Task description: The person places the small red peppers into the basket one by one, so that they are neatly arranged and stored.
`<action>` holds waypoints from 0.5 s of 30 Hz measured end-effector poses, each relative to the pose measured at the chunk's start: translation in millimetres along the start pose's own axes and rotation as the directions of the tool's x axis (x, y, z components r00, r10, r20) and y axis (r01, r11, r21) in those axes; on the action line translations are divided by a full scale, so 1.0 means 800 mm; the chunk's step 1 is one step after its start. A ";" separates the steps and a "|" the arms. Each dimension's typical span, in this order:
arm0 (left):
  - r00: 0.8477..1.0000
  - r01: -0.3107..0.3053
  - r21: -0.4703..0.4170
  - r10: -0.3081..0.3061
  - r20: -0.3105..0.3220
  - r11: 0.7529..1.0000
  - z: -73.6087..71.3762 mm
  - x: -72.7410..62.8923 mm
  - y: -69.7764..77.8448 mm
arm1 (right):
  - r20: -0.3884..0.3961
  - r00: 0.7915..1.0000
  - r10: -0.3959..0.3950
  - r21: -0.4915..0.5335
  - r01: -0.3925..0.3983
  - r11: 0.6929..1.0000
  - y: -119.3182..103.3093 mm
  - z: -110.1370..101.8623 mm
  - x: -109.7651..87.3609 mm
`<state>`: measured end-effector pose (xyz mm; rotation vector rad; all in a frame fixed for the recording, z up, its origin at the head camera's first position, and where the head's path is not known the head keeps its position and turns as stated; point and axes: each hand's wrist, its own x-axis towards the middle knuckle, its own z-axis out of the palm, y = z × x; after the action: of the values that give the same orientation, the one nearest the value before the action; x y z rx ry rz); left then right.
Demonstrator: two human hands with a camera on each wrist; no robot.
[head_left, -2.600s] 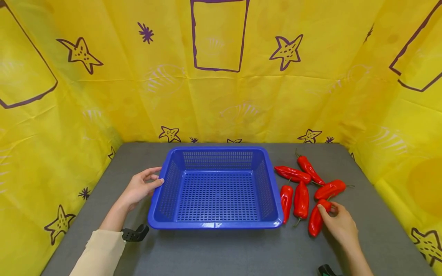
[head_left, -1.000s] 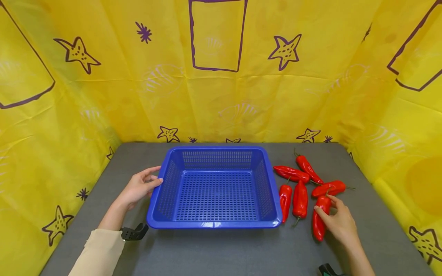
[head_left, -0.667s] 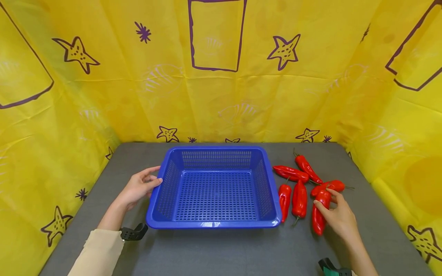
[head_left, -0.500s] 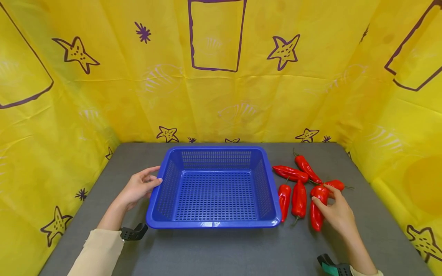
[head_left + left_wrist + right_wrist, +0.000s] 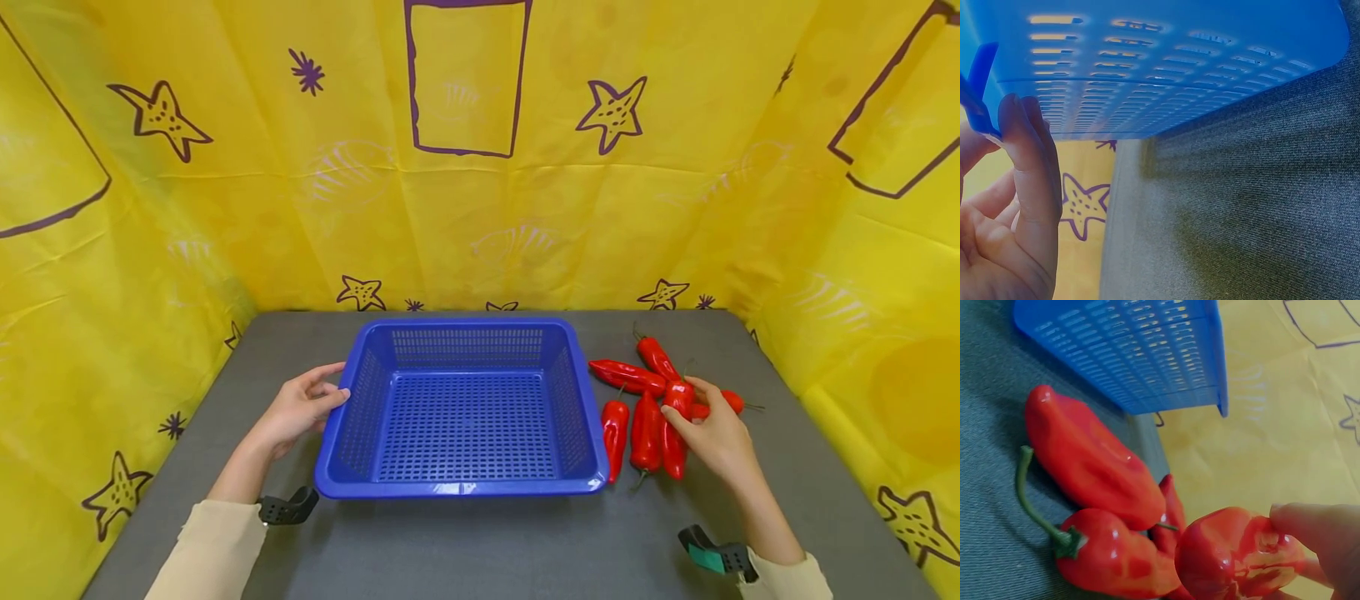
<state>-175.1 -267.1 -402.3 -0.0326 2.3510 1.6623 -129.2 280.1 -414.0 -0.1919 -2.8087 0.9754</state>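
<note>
Red pepper point(image 5: 673, 448) is pinched in the grip of the right hand point(image 5: 718, 437), perhaps clear of the table point(image 5: 465, 550), among other red peppers point(image 5: 647, 433); beyond them stands a blue basket point(image 5: 465, 489), its left rim gripped by the left hand point(image 5: 296, 410).

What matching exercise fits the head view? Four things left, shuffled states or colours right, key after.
Column 1
1. left hand
2. basket
3. right hand
4. backdrop cloth

Column 2
A. yellow, patterned
B. pinches a red pepper
C. blue, with slotted walls
D. holds the basket by its rim

Pairs: 1-D, 2-C, 3-B, 4-A
</note>
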 end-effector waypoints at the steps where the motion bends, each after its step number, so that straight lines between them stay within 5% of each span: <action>1: 1.000 0.001 0.001 -0.001 0.000 1.000 0.000 0.000 0.000 | 0.002 1.000 -0.004 0.000 0.004 1.000 -0.002 0.000 0.001; 15: 1.000 0.015 -0.004 -0.015 0.003 1.000 -0.002 0.000 -0.001 | 0.028 0.997 -0.073 -0.011 0.074 0.997 -0.024 -0.010 0.020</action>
<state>-175.4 -268.4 -402.3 -0.0486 2.3390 1.6587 -144.4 272.8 -393.9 -0.0764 -2.8251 0.9528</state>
